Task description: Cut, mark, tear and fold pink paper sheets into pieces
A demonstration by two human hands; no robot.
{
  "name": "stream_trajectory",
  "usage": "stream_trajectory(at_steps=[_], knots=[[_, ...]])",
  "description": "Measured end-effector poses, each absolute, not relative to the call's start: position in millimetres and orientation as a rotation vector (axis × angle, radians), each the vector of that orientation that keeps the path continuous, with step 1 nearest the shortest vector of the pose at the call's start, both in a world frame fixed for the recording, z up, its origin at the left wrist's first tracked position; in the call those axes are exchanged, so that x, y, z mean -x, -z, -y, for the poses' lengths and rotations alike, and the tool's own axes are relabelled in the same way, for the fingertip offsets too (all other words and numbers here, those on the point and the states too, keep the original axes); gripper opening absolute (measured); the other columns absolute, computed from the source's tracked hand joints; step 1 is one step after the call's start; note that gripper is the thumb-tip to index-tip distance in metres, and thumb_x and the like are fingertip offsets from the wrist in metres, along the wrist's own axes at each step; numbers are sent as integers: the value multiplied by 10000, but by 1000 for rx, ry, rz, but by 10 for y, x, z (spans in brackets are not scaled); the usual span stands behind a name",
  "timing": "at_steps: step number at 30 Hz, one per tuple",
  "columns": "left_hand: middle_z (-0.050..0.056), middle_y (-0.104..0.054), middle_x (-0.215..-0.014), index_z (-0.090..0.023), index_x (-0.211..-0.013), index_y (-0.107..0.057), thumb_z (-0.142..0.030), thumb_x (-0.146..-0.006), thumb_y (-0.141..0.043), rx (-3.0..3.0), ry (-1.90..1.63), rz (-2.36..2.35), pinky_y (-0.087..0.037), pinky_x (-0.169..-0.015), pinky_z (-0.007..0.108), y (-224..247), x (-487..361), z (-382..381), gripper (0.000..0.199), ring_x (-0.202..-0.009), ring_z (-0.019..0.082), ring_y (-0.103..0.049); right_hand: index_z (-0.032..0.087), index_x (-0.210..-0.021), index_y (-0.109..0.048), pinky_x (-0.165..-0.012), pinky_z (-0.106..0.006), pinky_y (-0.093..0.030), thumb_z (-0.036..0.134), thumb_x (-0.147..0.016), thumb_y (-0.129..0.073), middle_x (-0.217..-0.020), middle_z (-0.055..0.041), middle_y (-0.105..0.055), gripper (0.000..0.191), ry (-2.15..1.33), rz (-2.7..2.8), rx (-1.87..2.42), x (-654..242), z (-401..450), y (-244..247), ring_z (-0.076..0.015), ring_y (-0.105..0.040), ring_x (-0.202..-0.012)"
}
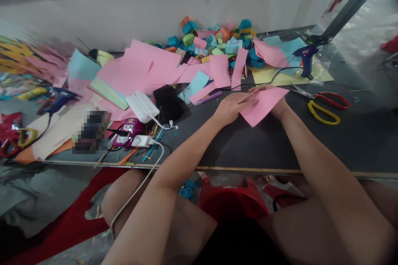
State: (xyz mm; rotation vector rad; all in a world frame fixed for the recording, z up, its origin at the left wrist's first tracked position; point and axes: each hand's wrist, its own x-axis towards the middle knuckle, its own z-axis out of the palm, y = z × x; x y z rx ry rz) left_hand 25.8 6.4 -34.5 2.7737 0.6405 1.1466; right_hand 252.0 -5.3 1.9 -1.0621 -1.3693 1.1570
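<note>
A sheet of pink paper (264, 107) is held up at a slant over the dark table, one corner pointing down toward me. My left hand (234, 107) grips its left side, fingers laid across the edge. Behind the sheet, my right hand (280, 107) holds the right side; most of its fingers are hidden by the paper, though some show at the top edge. Just right of my hands lie scissors (325, 107) with one red and one yellow handle. A purple pen (209, 98) rests left of my left hand.
Pink paper sheets (137, 66) and a heap of small coloured paper pieces (214, 41) line the wall. Blue glue guns lie at right (306, 60) and left (60, 98). A white power adapter (141, 105), a black pouch (168, 102) and cables crowd the left. A red stool (233, 198) stands below.
</note>
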Motion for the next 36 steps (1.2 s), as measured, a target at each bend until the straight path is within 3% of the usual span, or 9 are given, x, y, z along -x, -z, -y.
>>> stream_trajectory(at_steps=[3,7,12,17,24,27,31,33,36], knots=[[88,-646,-1546,-289,-1507,-611,-135,-1062,-490,-2799,-1134,-652,-572,-1136,473,327,-227,-54,486,-1400,228,-641,281,-849,-762,-1071,-486,-569,444,-784,-788,-1004,-47,-807,177,-1046,1387,1087,-2507,75,-30,-255,-741,-1011],[92,-655,-1535,-283,-1534,-574,-170,-1077,-497,-2800,-1110,-633,-594,-1116,450,318,-198,-54,477,-1389,213,-653,276,-730,-741,-1018,-472,-582,357,-676,-831,-906,-45,-786,132,-993,1478,1085,-2494,90,-29,-253,-721,-928],[91,-683,-1500,-262,-1505,-597,-151,-1067,-510,-2822,-1140,-601,-605,-1101,418,303,-220,-21,460,-1363,200,-675,260,-717,-746,-979,-421,-584,315,-665,-762,-887,-43,-776,78,-1116,1367,1021,-2469,105,-47,-223,-725,-889],[101,-768,-1358,-201,-1390,-668,-159,-1063,-530,-2813,-1294,-660,-629,-1045,381,276,-219,21,358,-1232,197,-751,248,-784,-742,-906,-411,-600,295,-696,-723,-854,-39,-780,102,-959,1405,1117,-2432,110,-10,-208,-723,-833],[105,-813,-1240,-164,-1310,-684,-136,-1066,-485,-2807,-1526,-677,-650,-956,326,206,-233,77,316,-1133,182,-788,249,-848,-771,-896,-420,-605,227,-782,-633,-928,-34,-819,155,-552,1567,1293,-2493,63,85,-243,-756,-900],[114,-814,-1225,-156,-1324,-674,-191,-1089,-463,-2793,-1610,-630,-649,-955,320,203,-231,102,318,-1137,179,-786,263,-881,-778,-1062,-444,-563,114,-795,-506,-1094,-25,-822,322,-368,1728,1341,-2500,-242,66,-258,-749,-1118],[121,-808,-1235,-159,-1348,-669,-222,-1103,-410,-2811,-1568,-596,-644,-964,331,241,-222,116,363,-1151,186,-778,241,-1006,-813,-1224,-564,-436,43,-709,-563,-1385,-80,-734,436,-177,1986,1424,-2362,-765,13,-352,-618,-1381],[124,-805,-1243,-158,-1361,-669,-222,-1101,-413,-2815,-1542,-585,-639,-974,336,262,-223,112,370,-1154,189,-775,218,-1022,-814,-1203,-585,-455,39,-701,-589,-1356,-110,-742,431,-199,1963,1476,-2280,-924,18,-378,-629,-1358],[110,-805,-1248,-170,-1358,-677,-225,-1106,-410,-2809,-1511,-618,-634,-982,329,282,-239,97,371,-1156,181,-774,182,-1077,-802,-1159,-539,-510,79,-749,-572,-1236,-117,-787,414,-297,1697,1515,-2270,-1002,91,-342,-704,-1243]])
